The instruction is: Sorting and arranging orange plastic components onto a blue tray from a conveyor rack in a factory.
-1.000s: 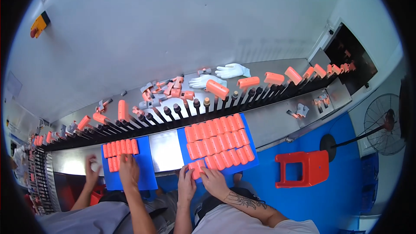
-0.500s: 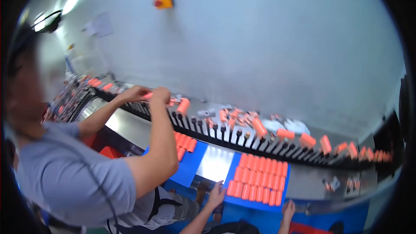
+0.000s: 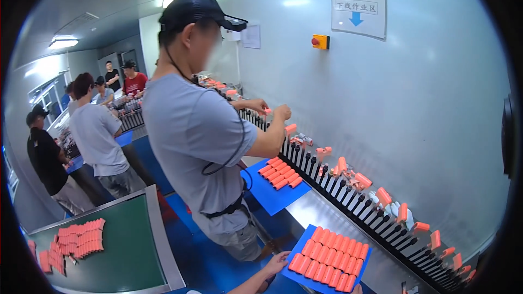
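Observation:
My left hand (image 3: 277, 262) grips the left corner of a blue board (image 3: 290, 275), thumb along its edge. Neat rows of orange cylindrical sleeves (image 3: 330, 257) lie on the board. At the board's lower right edge my right hand (image 3: 357, 289) shows only as a sliver of finger, the rest cut off by the picture's rim. The board extends over the near edge of the metal counter (image 3: 318, 212).
A co-worker (image 3: 190, 114) stands close on the left, handling a small orange piece over the line of black upright holders (image 3: 343, 189). Another blue board (image 3: 280, 201) with sleeves lies before them. Behind is a green-topped table (image 3: 125, 245) with piled orange parts.
The view has swung left, bringing the green table and people farther back into sight. My left hand has closed on the board, and the board has shifted off the counter toward me.

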Available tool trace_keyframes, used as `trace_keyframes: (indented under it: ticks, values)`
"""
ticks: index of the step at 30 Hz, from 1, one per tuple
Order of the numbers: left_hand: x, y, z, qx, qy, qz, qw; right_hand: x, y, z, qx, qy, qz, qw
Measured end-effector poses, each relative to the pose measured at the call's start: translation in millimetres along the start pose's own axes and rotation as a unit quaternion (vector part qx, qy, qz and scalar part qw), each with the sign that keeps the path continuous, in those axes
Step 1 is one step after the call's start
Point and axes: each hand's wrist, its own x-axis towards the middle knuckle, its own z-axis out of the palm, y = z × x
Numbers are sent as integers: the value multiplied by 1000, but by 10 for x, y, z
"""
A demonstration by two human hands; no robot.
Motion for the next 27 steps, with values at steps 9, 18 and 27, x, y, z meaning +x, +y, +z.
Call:
trace_keyframes:
  ticks: [9, 18, 27]
  values:
    - [-1622, -272, -426, -69, 161, 3, 985, -480, 382, 5, -62, -115, -57, 990]
    - [-3515, -554, -1293, -144, 340, 74, 926, -1560, 795, 928, -98, -273, -25, 957]
    - [-5340, -806, -2307, -147, 516, 109, 837, -3478, 442, 2200, -84, -431, -15, 898]
